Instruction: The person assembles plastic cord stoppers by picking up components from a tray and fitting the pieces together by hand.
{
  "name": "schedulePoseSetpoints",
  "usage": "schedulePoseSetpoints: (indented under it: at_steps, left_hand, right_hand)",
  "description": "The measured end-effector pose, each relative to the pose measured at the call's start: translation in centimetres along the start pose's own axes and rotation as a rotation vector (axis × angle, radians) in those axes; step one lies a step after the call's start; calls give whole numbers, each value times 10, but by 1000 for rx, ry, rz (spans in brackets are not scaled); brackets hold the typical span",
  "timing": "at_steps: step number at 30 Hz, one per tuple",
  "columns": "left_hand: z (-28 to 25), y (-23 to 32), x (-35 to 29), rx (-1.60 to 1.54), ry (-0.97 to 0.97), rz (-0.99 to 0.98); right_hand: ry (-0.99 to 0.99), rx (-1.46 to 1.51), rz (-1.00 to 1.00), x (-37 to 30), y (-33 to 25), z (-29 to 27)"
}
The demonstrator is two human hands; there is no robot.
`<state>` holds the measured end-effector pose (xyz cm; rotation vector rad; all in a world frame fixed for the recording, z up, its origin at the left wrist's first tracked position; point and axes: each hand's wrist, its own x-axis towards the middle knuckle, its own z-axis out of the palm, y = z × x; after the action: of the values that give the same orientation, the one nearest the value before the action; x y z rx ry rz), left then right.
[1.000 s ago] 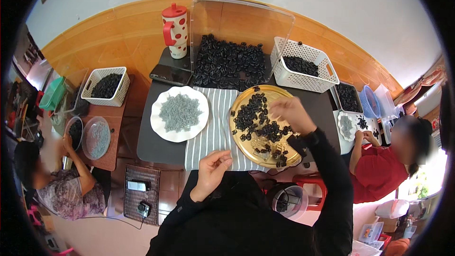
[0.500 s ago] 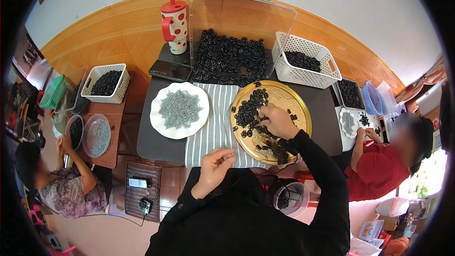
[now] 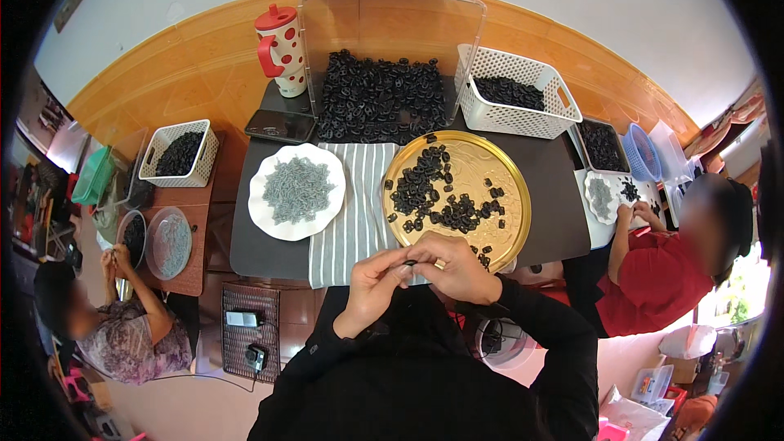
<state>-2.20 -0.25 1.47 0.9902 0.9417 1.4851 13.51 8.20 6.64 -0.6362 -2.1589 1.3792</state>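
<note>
Over the front edge of the table, my left hand point(image 3: 370, 290) and my right hand point(image 3: 457, 269) meet with their fingertips pinched together. Between them shows a small black plastic piece point(image 3: 410, 262), held by the right hand. What the left fingers grip is too small to make out. Just beyond lies a round gold tray point(image 3: 498, 159) with a loose pile of black plastic pieces point(image 3: 418, 184). To its left, on a grey-and-white striped cloth point(image 3: 353, 233) and the tabletop, a white wavy-rimmed plate point(image 3: 260, 214) holds a heap of small grey screw-like parts point(image 3: 299, 188).
At the back stand a clear bin point(image 3: 392, 33) of black pieces, a white basket point(image 3: 523, 118) of more, a dotted tumbler point(image 3: 282, 53) and a phone point(image 3: 280, 125). One person point(image 3: 139, 327) works at the left, another point(image 3: 661, 278) at the right.
My right hand has left the gold tray and come back to my left hand, bringing a black piece. The pieces on the tray are spread differently. The view has shifted slightly.
</note>
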Motion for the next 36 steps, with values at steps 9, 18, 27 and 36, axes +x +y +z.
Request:
schedulePoseSetpoints:
  at_steps: [9,18,27,36]
  left_hand:
    - [-21,5,9,769,70,293]
    - [-24,-3,11,1159,168,353]
    - [-16,6,11,958,249,539]
    - [4,-1,5,-389,-184,-308]
  right_hand:
    - [169,-686,-109,30,52,-75]
    - [41,-689,126,49,79,-92]
    - [13,-682,121,35,46,-83]
    - [-28,-829,-531,-22,-18,-15]
